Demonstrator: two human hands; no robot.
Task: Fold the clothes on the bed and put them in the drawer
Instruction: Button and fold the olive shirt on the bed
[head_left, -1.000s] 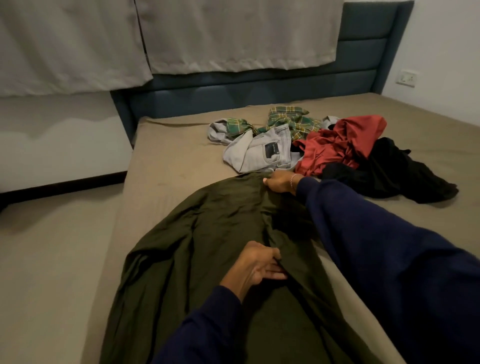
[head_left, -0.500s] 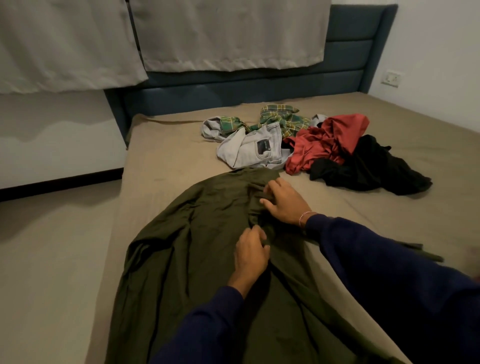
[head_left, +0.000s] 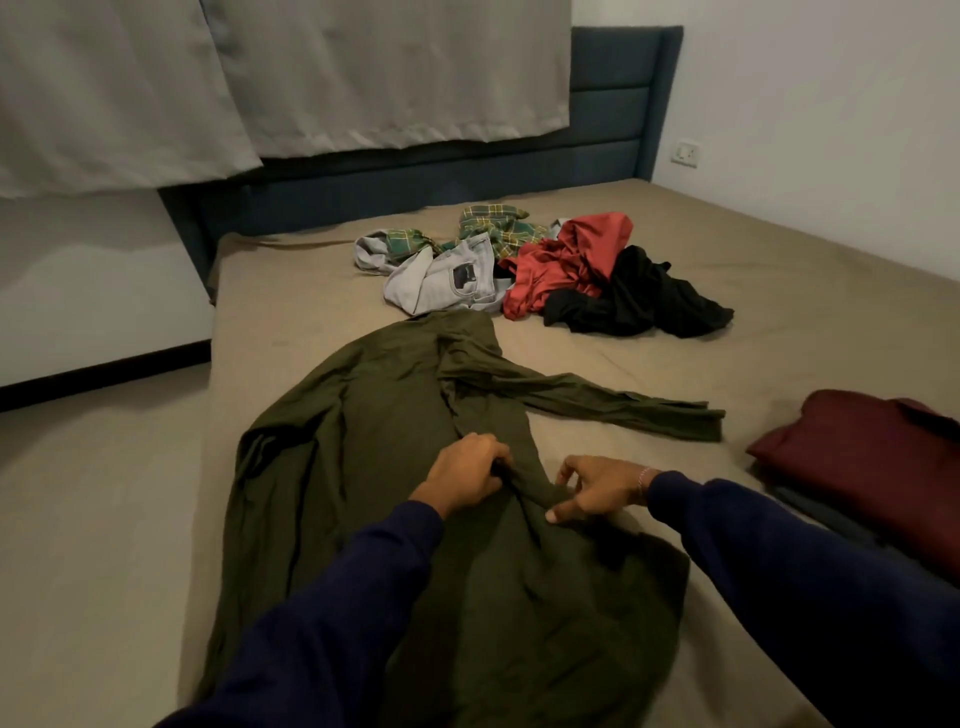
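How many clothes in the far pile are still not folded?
4, possibly more hidden beneath: green plaid shirt at the back, light grey jeans in front, crumpled red garment beside them, black garment rightmost.

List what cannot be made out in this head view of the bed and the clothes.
- Olive green shirt: its hem is hidden by the forearms and cut off by the bottom edge.
- Folded maroon garment: cut off by the right edge; the dark item under it is unidentifiable.
- Jeans: patch label too small to read.
- Drawer: not in view.
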